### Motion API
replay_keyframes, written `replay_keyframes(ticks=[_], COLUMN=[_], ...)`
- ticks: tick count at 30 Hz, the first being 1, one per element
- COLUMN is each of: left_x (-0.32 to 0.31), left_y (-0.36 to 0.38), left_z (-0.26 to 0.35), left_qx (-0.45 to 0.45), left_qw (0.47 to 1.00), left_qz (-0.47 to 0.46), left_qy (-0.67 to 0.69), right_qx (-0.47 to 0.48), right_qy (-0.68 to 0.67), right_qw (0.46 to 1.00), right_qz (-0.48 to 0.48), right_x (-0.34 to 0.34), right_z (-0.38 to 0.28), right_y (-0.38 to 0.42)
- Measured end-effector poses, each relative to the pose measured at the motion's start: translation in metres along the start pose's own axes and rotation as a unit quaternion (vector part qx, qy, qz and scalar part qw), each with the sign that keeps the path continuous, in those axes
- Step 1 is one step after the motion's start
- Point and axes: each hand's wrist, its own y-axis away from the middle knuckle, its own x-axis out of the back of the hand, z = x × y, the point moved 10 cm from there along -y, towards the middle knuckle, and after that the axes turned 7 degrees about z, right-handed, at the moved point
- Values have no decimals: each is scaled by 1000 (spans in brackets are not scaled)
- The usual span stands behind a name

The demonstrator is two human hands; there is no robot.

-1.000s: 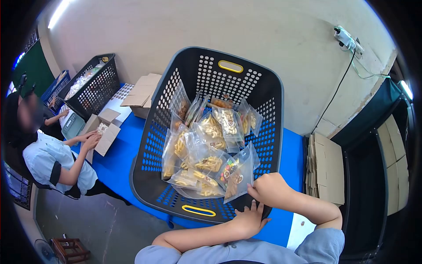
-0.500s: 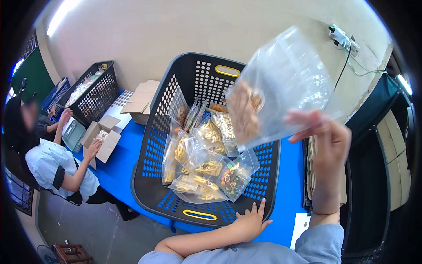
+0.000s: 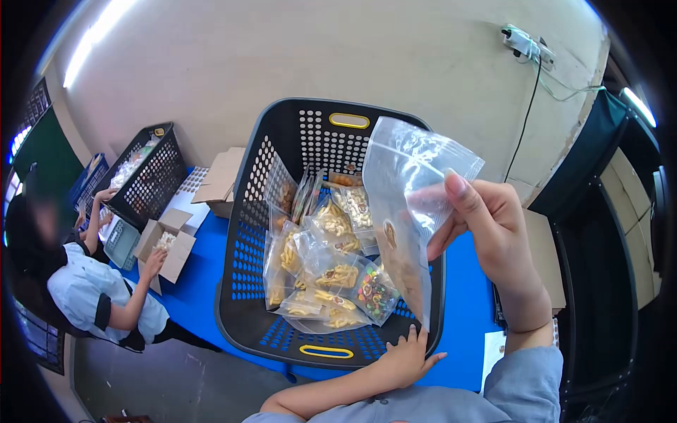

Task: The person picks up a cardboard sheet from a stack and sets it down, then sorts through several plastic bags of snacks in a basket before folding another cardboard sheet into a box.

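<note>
Pinched by its upper edge, a clear plastic snack bag (image 3: pixel 403 176) hangs from my right hand (image 3: pixel 497 233) over the right side of a black perforated basket (image 3: pixel 240 310). Light brown contents and a small round label show in the bag's lower part. My left hand (image 3: pixel 405 359) lies with fingers spread on the basket's near right rim. Inside the basket are several clear packets, among them yellow snack sticks (image 3: pixel 337 275), a packet of colourful candies (image 3: pixel 375 290) and a packet of pale pieces (image 3: pixel 356 206).
A co-worker (image 3: pixel 106 296) at the left reaches into an open cardboard box (image 3: pixel 180 247). Behind it stand a teal basket (image 3: pixel 121 243) and another black basket (image 3: pixel 151 166). A folded carton (image 3: pixel 218 180) sits beside my basket on the blue table (image 3: pixel 462 303). A power strip (image 3: pixel 527 46) hangs on the wall.
My right hand has lowered the bag and turned it, so it now hangs nearly edge-on over the basket. My left hand stays on the rim. The view has shifted slightly.
</note>
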Motion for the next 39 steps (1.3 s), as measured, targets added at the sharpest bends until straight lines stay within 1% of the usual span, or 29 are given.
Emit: replay_keyframes(ticks=[2, 5, 7, 9, 10, 11, 12, 13, 16, 17, 18, 19, 20, 21, 23, 24, 26, 27, 29, 30, 32, 33, 35, 36, 38, 39], left_x=[1, 0, 0, 3, 5, 6, 5, 4, 6, 7, 7, 7, 7, 6, 4, 4, 4, 5, 4, 3, 3, 4, 3, 2, 3, 4], left_y=[0, 0, -1, 3, 4, 3, 3, 3, 5, 5, 6, 6, 5, 4, 4, 3, 3, 3, 3, 3, 2, 2, 2, 1, 0, 1], left_z=[3, 3, 3, 6, 7, 7, 6, 5, 5, 5, 5, 6, 4, 4, 4, 4, 4, 4, 3, 3, 4, 5, 4, 4, 5, 5], left_qx=[-4, -4, -11, -9, -10, -7, -3, 1, 0, 6, 1, -4, 0, -4, -7, -8, -9, -13, -15, -19, -23, -22, -22, -28, -37, -38], left_qw=[1000, 1000, 1000, 1000, 1000, 1000, 999, 999, 999, 999, 999, 999, 999, 999, 999, 999, 999, 1000, 1000, 1000, 1000, 999, 999, 999, 999, 999], left_qz=[3, -9, -17, -21, -21, -21, -32, -40, -42, -39, -39, -41, -39, -41, -43, -38, -32, -25, -17, -16, -13, -14, -13, -3, 8, 9], left_qy=[4, 4, 3, 6, 6, 8, 14, 17, 9, 12, 11, 8, 9, 5, 4, 3, 2, -4, -10, -12, -13, -19, -24, -18, -14, -13], right_qx=[-5, -13, -25, -4, 64, 131, 110, 113, 140, 143, 85, 26, -11, -8, 40, 41, 96, 97, 91, 93, 48, 48, -78, -78, -91, -92], right_qy=[-37, -29, -56, 96, 192, 284, 308, 306, 356, 353, 422, 481, 497, 495, 499, 499, 410, 409, 385, 385, 378, 379, 466, 467, 544, 545], right_qw=[999, 999, 998, 989, 970, 937, 927, 927, 899, 899, 836, 752, 730, 730, 745, 744, 821, 821, 810, 809, 794, 793, 739, 739, 696, 696], right_qz=[6, 14, 1, -113, -135, -155, -183, -183, -213, -218, -340, -451, -468, -471, -440, -442, -386, -387, -433, -434, -473, -475, -480, -479, -461, -459], right_x=[0, -3, -17, -49, -62, -77, -87, -89, -96, -92, -97, -99, -98, -103, -111, -113, -114, -111, -106, -101, -88, -84, -57, -49, -26, -27], right_z=[-2, 6, 17, 51, 62, 73, 92, 100, 112, 111, 135, 157, 164, 166, 163, 167, 151, 149, 147, 150, 168, 169, 197, 208, 250, 257], right_y=[-2, -6, -9, -12, -14, -14, -15, -18, -28, -30, -20, -5, -1, 0, -5, -4, -14, -12, 0, 4, 23, 26, 35, 37, 34, 34])
